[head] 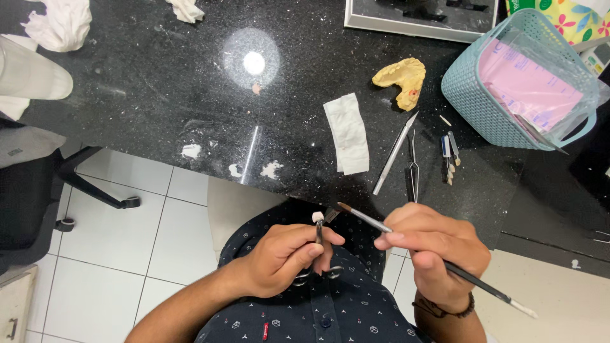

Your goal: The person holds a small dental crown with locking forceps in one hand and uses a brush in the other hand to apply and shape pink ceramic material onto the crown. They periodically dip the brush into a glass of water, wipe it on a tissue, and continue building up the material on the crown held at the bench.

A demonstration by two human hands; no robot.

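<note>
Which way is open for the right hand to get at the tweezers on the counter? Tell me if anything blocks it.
Probably yes, straight ahead. The tweezers lie bare on the black counter just beyond the right hand, with nothing across them. But that hand already holds a brush, so its fingers are not free to grasp.

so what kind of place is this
Probably a dental lab bench: a yellow plaster jaw cast on the black counter, metal hand tools, and a fine brush worked at a small tooth-like piece.
</note>
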